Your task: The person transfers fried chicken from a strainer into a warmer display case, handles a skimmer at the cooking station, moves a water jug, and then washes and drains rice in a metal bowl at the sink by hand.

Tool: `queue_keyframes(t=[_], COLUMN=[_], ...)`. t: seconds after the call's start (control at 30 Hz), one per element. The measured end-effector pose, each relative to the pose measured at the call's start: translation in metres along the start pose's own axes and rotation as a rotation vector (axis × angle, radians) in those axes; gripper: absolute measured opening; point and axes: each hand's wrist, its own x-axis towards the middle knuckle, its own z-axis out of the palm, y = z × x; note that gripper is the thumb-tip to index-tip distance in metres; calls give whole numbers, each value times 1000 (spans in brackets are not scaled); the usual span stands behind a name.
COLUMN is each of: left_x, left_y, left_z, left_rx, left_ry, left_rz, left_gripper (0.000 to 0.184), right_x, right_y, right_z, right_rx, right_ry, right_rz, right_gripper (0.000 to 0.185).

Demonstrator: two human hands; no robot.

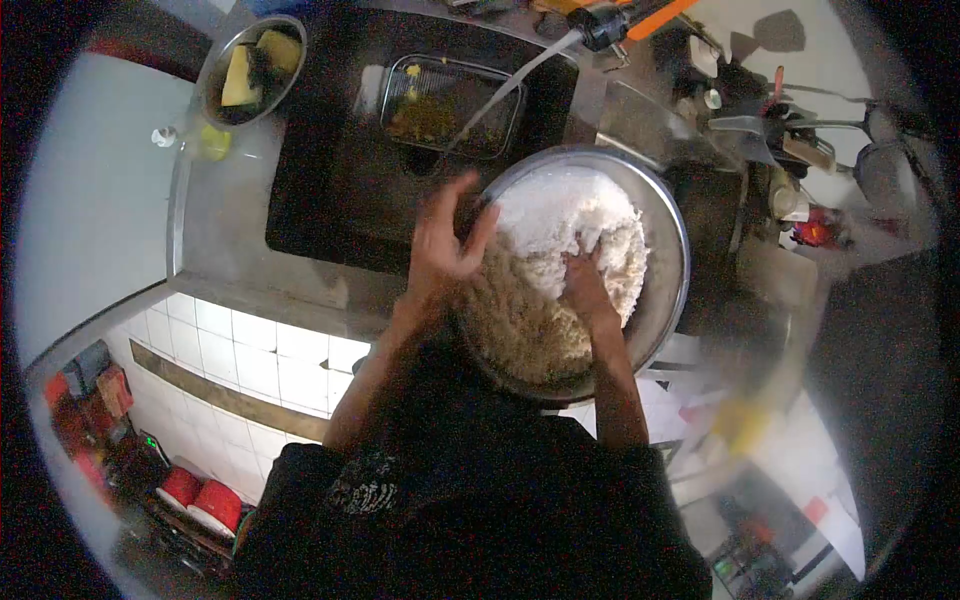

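A large round metal bowl (672,215) stands at the counter's edge beside the sink. White, crumbly or grainy food (550,210) fills much of it, looking browner and shaded toward the lower left. My right hand (587,285) reaches into this food, its fingertips sunk in and partly hidden, so what they hold cannot be made out. At the bowl's left rim is my left hand (445,240), fingers apart and slightly blurred, with nothing in it.
Behind my left hand lies the dark sink (330,190) with a wire basket (455,68) of yellow scraps and a faucet (520,75). A metal bowl with sponges (212,75) is at upper left. Utensils (800,125) crowd the right. Red containers (215,505) are at lower left.
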Motion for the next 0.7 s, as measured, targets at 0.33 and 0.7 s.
queue_keyframes(t=[0.33, 0.7], left_x=[194, 136], left_y=[67, 82], left_z=[57, 67], left_rx=[-35, -323], left_ry=[-24, -273], left_rz=[294, 230], left_gripper=[56, 37], right_x=[2, 11], right_y=[-47, -44], right_z=[-62, -53], right_rx=[247, 141], right_ry=[17, 10], right_rz=[138, 184], right_gripper=[62, 75])
